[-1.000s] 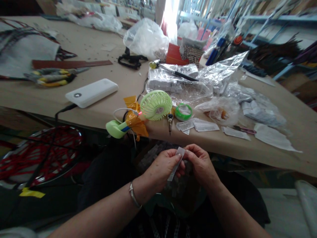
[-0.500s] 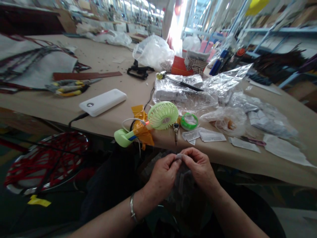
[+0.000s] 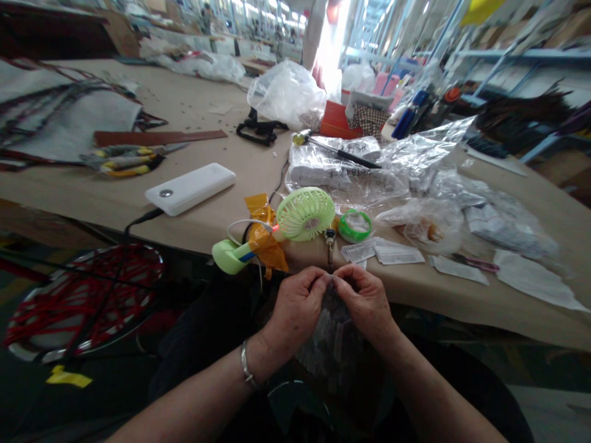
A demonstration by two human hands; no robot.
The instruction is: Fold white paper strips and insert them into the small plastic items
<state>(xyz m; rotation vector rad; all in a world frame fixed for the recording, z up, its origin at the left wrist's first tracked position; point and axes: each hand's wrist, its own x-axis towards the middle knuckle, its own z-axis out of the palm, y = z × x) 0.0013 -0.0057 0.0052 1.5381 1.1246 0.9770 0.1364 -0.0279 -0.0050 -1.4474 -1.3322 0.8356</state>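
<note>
Left hand and right hand meet fingertip to fingertip below near edge of worktop, both pinched on top of clear plastic bag hanging over lap. Bag contents blurred. Green handheld fan and green tape roll lie at near edge, just beyond hands. White power bank further left.

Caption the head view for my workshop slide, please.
Left hand and right hand pinch a clear plastic bag below a green fan.
</note>
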